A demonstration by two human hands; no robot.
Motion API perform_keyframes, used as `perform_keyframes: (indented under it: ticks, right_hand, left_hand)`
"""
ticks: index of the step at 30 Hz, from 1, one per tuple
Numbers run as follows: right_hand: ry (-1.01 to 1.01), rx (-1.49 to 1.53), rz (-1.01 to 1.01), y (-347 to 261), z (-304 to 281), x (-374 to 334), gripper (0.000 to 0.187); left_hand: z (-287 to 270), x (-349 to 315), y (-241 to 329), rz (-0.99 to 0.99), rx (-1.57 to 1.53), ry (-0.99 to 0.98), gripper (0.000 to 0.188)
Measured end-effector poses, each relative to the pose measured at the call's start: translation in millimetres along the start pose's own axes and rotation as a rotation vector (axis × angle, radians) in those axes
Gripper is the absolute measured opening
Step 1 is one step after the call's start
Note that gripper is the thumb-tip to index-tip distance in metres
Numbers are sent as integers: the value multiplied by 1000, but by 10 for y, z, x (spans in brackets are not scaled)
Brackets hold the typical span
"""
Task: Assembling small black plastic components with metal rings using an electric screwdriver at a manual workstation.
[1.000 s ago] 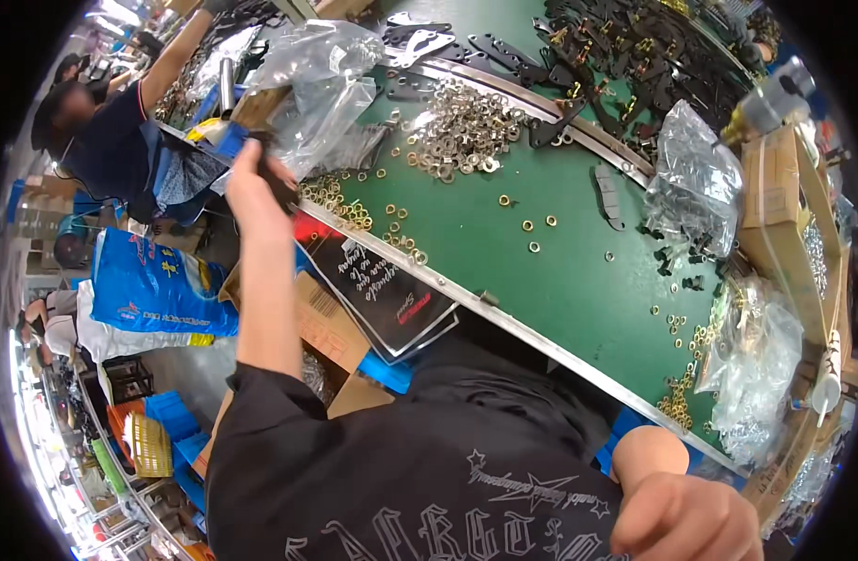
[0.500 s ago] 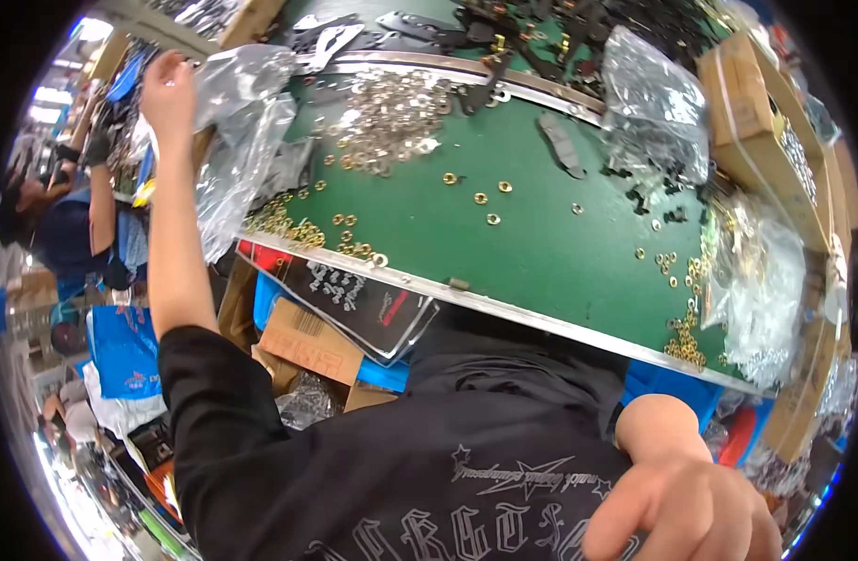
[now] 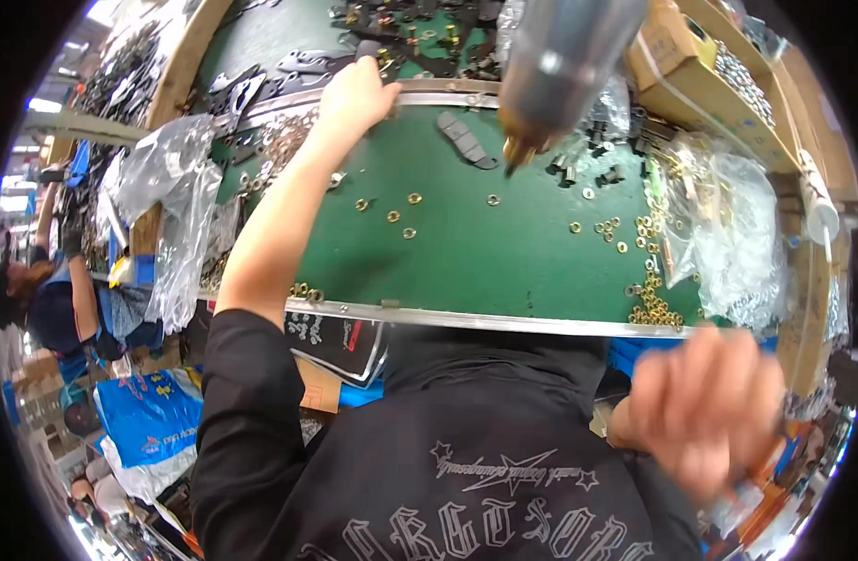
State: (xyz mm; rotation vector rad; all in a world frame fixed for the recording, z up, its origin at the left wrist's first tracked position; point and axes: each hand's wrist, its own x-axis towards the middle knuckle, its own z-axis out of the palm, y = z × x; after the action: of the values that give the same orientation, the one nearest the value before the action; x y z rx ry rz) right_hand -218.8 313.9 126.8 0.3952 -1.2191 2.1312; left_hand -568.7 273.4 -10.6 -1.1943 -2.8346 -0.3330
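My left hand (image 3: 359, 93) reaches over the metal rail (image 3: 429, 93) at the table's far side. Its thumb stands apart from the stretched fingers, whose tips touch or nearly touch a dark flat part (image 3: 369, 48). The palm side is hidden. Motion blurs my right hand (image 3: 709, 407), raised in front of my body at the near right edge of the table; I see nothing plainly in it. A power screwdriver (image 3: 564, 70) with a brass-coloured nose hangs close over the green tabletop (image 3: 447, 271). Beneath and left of its tip lies a dark brake pad (image 3: 466, 140).
Brass-coloured rings (image 3: 655, 309) are heaped at the right, with several scattered mid-table. Clear plastic bags (image 3: 737, 234) and a cardboard box (image 3: 667, 42) line the right side. Another bag (image 3: 176, 178) hangs at the left edge. A co-worker (image 3: 64, 290) is at the far left.
My left hand has moved right, from the plastic bag to the far rail. My right hand has risen toward the table edge. The screwdriver has come into view; the view has shifted.
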Motion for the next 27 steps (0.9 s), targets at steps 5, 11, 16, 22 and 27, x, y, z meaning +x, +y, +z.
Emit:
perform_keyframes:
  ticks: [5,11,16,22,27]
  right_hand:
    - [405,-246,167,123,-492,-448,26]
    - [834,-976,205,-33,-1496,-755,24]
    - [760,-1290,192,-91,-1735,-515,22]
    - [262,-2041,148,200,-2424,-95,22]
    - [59,-2217,146,262,-2582,16,23]
  left_hand:
    - [31,-215,-265,181,-176,195,34]
    - [-596,-756,235,354,-324,307,20]
    - [-444,-1473,695,883,-422,346,11]
    - [57,-1865,1036,935,-459,328,12]
    - [83,-1981,938,810,-301,118,20]
